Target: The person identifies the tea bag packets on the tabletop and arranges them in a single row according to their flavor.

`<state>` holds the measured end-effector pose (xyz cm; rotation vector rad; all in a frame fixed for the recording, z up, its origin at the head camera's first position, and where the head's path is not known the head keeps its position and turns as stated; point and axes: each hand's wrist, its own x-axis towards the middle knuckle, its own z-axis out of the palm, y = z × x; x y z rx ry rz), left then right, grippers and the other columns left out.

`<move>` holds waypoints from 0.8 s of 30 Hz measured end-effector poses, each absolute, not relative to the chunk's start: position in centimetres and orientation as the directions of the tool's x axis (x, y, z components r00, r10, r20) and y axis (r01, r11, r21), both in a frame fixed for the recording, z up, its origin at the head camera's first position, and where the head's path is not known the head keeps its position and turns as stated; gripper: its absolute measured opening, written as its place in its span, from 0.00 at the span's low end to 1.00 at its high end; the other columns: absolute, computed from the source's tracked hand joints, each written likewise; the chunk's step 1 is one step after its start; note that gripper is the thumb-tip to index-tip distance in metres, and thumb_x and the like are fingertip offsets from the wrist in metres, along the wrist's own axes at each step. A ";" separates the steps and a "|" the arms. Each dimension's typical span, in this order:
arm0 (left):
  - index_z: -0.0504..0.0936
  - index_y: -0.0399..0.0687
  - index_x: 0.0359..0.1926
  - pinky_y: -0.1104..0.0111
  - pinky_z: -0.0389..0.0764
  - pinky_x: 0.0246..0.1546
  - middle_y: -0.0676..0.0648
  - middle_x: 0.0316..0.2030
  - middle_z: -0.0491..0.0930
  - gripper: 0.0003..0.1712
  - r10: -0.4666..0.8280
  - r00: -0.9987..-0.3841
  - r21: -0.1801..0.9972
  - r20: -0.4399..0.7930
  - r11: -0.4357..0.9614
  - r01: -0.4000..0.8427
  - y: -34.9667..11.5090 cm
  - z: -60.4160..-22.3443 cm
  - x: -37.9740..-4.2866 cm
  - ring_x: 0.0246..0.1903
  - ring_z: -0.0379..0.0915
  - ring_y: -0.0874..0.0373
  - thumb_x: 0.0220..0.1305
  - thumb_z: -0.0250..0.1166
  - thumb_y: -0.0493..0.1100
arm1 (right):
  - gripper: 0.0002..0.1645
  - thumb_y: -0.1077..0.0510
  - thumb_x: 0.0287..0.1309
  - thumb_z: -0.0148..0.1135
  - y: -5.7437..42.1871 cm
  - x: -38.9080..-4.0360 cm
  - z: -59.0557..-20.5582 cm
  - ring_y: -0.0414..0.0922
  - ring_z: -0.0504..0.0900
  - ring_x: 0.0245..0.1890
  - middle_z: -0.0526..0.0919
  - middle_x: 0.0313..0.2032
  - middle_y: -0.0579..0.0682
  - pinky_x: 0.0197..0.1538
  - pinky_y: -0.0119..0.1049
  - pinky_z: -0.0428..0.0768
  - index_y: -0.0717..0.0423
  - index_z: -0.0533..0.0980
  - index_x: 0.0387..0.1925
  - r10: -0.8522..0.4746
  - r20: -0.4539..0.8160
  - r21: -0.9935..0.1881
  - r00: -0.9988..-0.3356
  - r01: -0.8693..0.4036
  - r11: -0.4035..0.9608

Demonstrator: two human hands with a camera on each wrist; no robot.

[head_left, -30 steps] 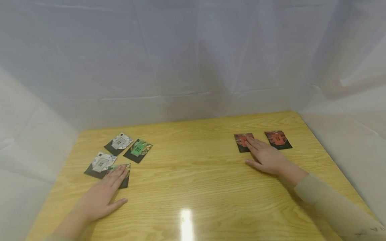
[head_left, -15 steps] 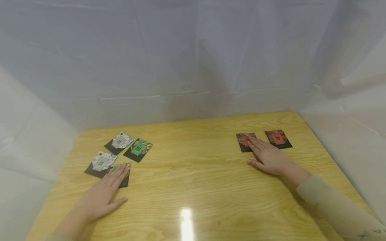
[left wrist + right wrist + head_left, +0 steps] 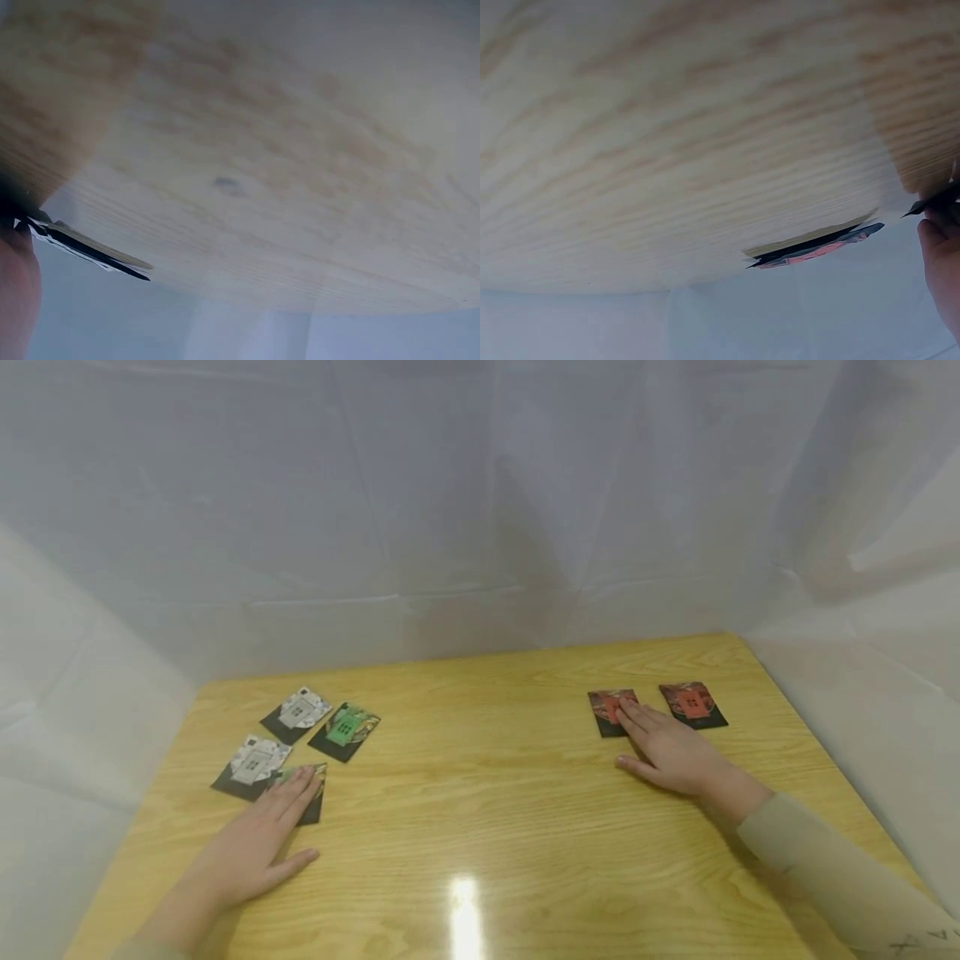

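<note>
My left hand [image 3: 251, 847] lies flat, fingers straight, on a green-and-black flat packet [image 3: 312, 812], covering much of it. A white-and-black packet [image 3: 252, 765] is right beside it, partly overlapped in this view. Behind them lie another white packet [image 3: 297, 713] and a second green packet [image 3: 344, 732]. On the right, my right hand [image 3: 667, 750] rests its straight fingertips on a red-and-black packet [image 3: 602, 713], thumb spread to the side. Another red packet [image 3: 693, 704] lies just right of it. The right wrist view catches a red packet [image 3: 817, 247] edge-on, near the fingers [image 3: 941, 274].
All the packets lie on a yellow wood-grain table [image 3: 465, 777], whose back edge meets a pale hanging sheet [image 3: 450, 527]. More sheet [image 3: 52, 693] closes off the left side, and the right as well. A bright light reflection shows near the front.
Between the first and second frames, my right hand slides slightly to the right, and the red packet under its fingertips moves with it. Since then it stays put. My left hand has not moved.
</note>
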<state>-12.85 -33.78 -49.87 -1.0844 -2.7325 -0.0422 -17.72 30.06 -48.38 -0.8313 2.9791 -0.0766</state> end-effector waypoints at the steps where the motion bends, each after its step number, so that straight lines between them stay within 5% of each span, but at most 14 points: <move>1: 0.53 0.35 0.83 0.74 0.28 0.85 0.29 0.79 0.61 0.57 0.676 -0.711 -0.052 0.194 0.731 0.681 -33.8 -49.9 -12.9 0.86 0.30 0.57 0.70 0.66 0.64 | 0.50 0.37 0.77 0.57 30.1 -17.7 -48.4 0.66 0.61 0.80 0.57 0.81 0.70 0.81 0.62 0.65 0.70 0.58 0.80 -0.518 -0.035 -0.060 -0.855 -0.516 0.855; 24: 0.62 0.38 0.81 0.74 0.32 0.86 0.34 0.77 0.67 0.51 0.704 -0.663 -0.040 0.253 0.693 0.720 -34.0 -49.8 -12.4 0.85 0.34 0.63 0.68 0.68 0.61 | 0.48 0.38 0.78 0.55 29.8 -17.5 -48.0 0.68 0.63 0.79 0.59 0.80 0.71 0.79 0.63 0.67 0.71 0.59 0.79 -0.526 -0.018 -0.059 -0.850 -0.524 0.849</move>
